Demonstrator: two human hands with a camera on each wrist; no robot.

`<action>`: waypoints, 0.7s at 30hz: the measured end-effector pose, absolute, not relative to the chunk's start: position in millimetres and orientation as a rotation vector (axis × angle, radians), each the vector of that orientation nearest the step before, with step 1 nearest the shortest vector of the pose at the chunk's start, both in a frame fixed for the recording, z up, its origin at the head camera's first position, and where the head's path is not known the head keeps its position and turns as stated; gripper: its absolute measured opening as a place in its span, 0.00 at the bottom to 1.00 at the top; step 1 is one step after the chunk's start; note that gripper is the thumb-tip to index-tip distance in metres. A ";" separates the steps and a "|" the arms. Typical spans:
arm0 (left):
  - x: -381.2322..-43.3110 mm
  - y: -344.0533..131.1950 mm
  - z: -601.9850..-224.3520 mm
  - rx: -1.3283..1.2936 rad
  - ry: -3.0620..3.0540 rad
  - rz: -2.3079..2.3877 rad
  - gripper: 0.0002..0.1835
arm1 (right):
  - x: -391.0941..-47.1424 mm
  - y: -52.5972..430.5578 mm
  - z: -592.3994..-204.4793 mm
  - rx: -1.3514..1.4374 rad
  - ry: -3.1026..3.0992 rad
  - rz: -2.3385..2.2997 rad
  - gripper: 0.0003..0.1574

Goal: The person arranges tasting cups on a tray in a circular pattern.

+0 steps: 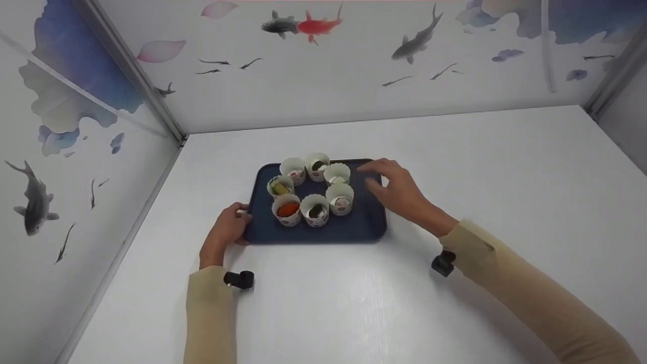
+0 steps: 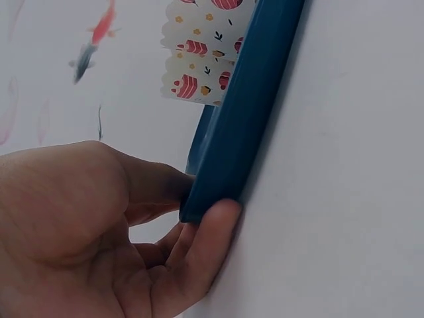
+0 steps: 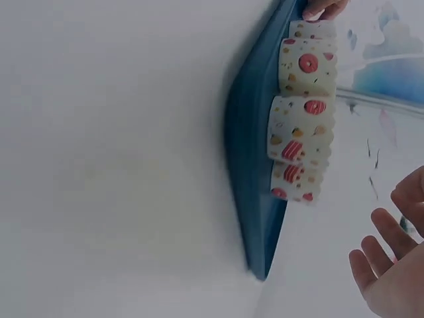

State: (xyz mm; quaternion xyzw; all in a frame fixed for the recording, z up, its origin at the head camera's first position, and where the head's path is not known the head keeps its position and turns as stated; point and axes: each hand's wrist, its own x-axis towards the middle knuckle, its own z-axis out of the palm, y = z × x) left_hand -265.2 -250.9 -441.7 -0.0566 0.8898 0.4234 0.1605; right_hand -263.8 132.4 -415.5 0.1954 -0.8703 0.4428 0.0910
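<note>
A dark blue tray (image 1: 354, 230) lies on the white table, bearing several patterned paper cups set in a rough ring. One cup (image 1: 288, 220) holds something orange-red, another (image 1: 276, 190) something yellow-green; the other contents are dark or pale and hard to tell. My left hand (image 1: 228, 227) pinches the tray's left edge, its thumb at the rim and a finger at the underside in the left wrist view. Over the tray's right side hovers my right hand (image 1: 400, 191), fingers loosely bent, holding nothing. In the right wrist view it is apart from the cups (image 3: 301, 129).
The white table (image 1: 323, 303) stretches around the tray. Behind it and on the left stand white panels (image 1: 354, 76) painted with fish and leaves. A small black camera sits on each wrist (image 1: 241, 279).
</note>
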 end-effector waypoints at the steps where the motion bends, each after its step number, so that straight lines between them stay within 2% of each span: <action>1: -265.4 -251.0 -440.4 -0.156 2.538 1.194 0.24 | -261.9 141.3 -417.4 0.550 -2.594 1.311 0.19; 8: -271.8 -249.3 -427.3 -0.141 2.586 0.937 0.25 | -250.6 199.4 -422.4 0.380 -2.600 1.215 0.21; 21: -277.7 -232.2 -410.4 -0.130 2.927 0.668 0.34 | -250.6 258.4 -403.8 0.402 -2.440 0.916 0.18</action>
